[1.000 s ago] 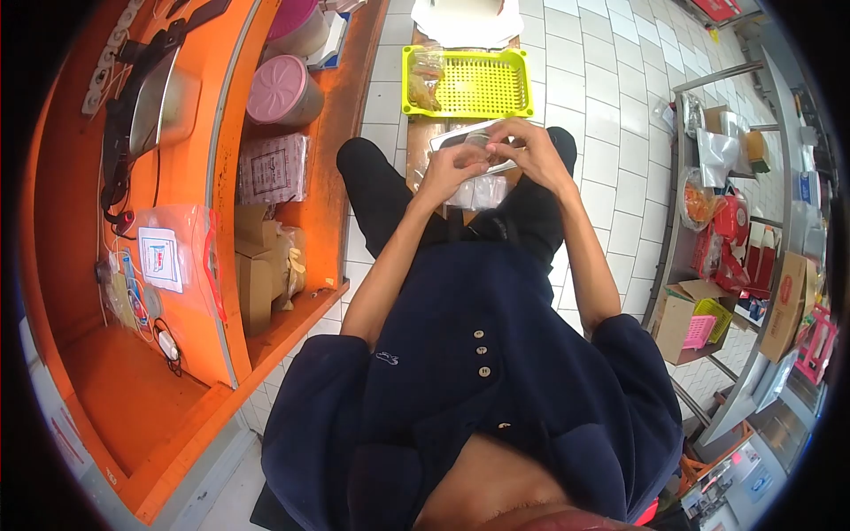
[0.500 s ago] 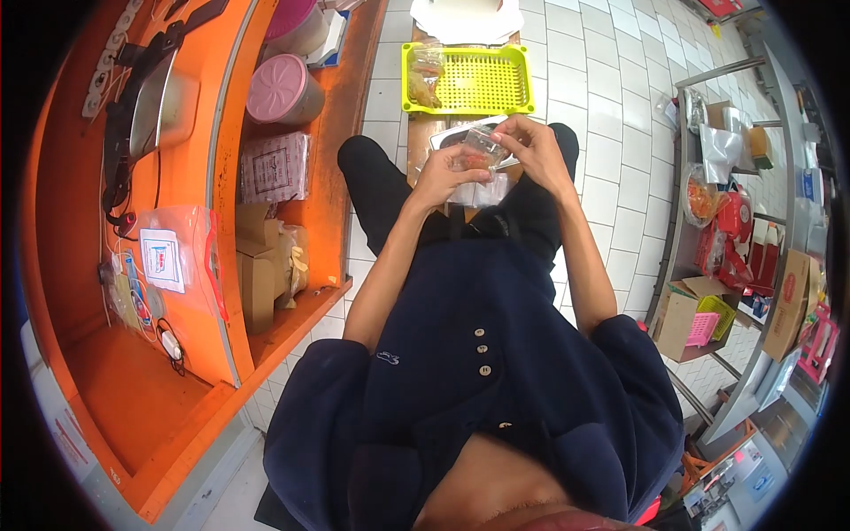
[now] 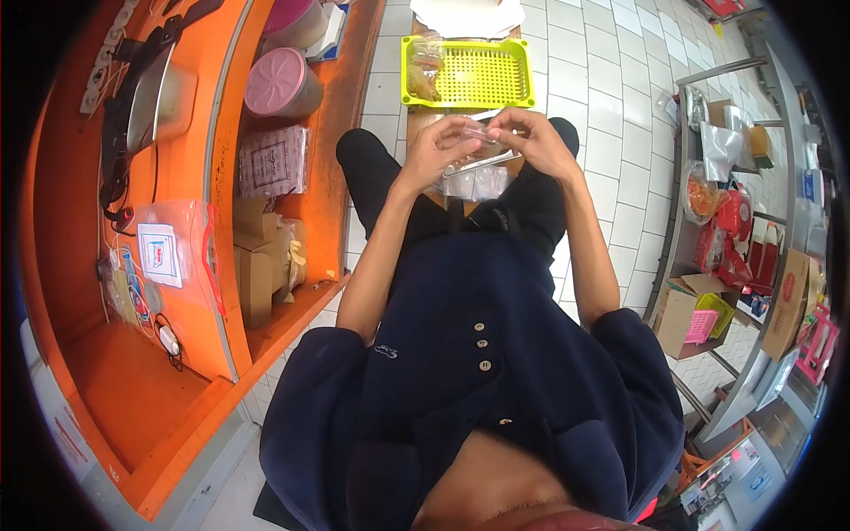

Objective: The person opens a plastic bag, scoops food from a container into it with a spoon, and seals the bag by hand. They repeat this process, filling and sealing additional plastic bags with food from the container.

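Note:
Between my knees, both hands pinch a small clear plastic bag [image 3: 478, 133]. My left hand [image 3: 434, 155] grips its left side and my right hand [image 3: 534, 142] its right side, with the fingertips almost touching. What the bag holds is hard to make out. Under the hands lies a tray with a white rim [image 3: 482, 163], mostly covered by them. Closer to my body sit several clear plastic packets [image 3: 478, 183]. Beyond the hands stands a yellow-green basket [image 3: 529, 75], with filled clear bags [image 3: 425, 75] at its left end.
A white container [image 3: 469, 18] lies past the basket. On my left is an orange shelf unit [image 3: 332, 168] with a pink-lidded tub [image 3: 274, 84] and a cardboard box [image 3: 254, 274]. A metal rack [image 3: 673, 221] with bags and boxes stands on my right.
My left hand has risen from the lower part of the bag to its upper edge, beside my right hand. The reddish contents seen before are now hidden behind the fingers.

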`<state>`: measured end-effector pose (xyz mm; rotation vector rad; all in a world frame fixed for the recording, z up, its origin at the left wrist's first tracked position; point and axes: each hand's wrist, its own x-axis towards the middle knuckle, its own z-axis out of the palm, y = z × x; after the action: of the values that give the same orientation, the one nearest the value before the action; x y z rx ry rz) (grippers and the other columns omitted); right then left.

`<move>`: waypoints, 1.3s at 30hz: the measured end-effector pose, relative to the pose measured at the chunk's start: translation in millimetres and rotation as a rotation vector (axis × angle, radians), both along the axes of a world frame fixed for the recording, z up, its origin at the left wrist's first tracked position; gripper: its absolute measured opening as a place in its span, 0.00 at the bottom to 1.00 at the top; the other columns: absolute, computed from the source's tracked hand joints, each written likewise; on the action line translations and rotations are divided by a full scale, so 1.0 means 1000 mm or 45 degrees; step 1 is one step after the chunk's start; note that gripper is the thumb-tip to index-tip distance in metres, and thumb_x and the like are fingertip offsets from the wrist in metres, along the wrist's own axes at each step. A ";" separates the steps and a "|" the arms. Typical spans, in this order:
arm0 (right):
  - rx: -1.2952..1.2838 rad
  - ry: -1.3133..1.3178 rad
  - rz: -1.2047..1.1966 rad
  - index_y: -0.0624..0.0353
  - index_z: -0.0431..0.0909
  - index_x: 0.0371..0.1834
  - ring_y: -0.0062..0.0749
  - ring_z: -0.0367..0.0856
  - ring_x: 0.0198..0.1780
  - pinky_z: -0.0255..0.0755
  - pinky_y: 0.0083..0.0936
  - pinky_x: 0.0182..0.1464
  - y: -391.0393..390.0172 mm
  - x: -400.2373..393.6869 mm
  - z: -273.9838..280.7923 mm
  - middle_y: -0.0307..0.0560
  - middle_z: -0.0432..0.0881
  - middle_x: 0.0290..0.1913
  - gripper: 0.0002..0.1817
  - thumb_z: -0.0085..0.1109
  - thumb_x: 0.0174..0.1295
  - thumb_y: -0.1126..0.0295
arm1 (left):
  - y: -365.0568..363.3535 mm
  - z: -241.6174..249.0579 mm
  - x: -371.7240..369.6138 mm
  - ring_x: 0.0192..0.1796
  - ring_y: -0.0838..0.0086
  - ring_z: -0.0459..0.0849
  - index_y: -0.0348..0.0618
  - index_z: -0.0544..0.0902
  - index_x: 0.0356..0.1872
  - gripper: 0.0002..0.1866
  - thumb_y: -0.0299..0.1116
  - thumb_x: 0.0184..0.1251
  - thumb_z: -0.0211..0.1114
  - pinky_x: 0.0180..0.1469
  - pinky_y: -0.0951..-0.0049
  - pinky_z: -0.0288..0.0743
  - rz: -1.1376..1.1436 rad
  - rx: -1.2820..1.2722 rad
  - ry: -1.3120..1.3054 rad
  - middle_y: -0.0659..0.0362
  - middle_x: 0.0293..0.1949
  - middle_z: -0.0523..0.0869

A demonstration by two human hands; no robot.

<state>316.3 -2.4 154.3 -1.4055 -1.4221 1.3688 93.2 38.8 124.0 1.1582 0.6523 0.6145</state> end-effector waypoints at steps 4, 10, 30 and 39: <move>-0.041 -0.076 -0.060 0.62 0.83 0.42 0.17 0.76 0.38 0.72 0.19 0.40 0.003 -0.004 -0.004 0.35 0.83 0.37 0.07 0.64 0.70 0.69 | 0.002 -0.004 0.001 0.47 0.77 0.86 0.35 0.85 0.48 0.13 0.34 0.73 0.68 0.52 0.75 0.78 0.135 0.222 0.144 0.60 0.42 0.89; 0.008 0.076 -0.163 0.62 0.84 0.46 0.18 0.75 0.37 0.72 0.21 0.39 -0.002 -0.018 0.001 0.36 0.84 0.37 0.10 0.64 0.69 0.68 | -0.006 -0.003 0.007 0.41 0.76 0.89 0.31 0.86 0.45 0.12 0.32 0.74 0.67 0.45 0.76 0.82 0.377 0.174 0.088 0.56 0.38 0.91; 0.238 -0.354 -0.130 0.65 0.86 0.40 0.36 0.81 0.32 0.74 0.33 0.39 -0.014 -0.034 -0.006 0.49 0.84 0.34 0.08 0.68 0.65 0.70 | -0.023 -0.006 -0.004 0.37 0.76 0.89 0.34 0.89 0.41 0.09 0.31 0.68 0.70 0.42 0.75 0.81 0.441 0.547 0.322 0.55 0.35 0.92; 0.308 -0.319 0.105 0.65 0.82 0.40 0.30 0.81 0.37 0.75 0.29 0.41 0.026 -0.052 -0.014 0.46 0.84 0.35 0.07 0.62 0.69 0.71 | -0.003 -0.028 -0.040 0.46 0.75 0.89 0.35 0.86 0.56 0.18 0.31 0.69 0.71 0.51 0.75 0.80 0.343 0.301 0.268 0.53 0.45 0.92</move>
<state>264.5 23.6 140.1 -1.4065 -1.7609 1.0540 53.7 36.3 95.8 1.3793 0.9440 0.8211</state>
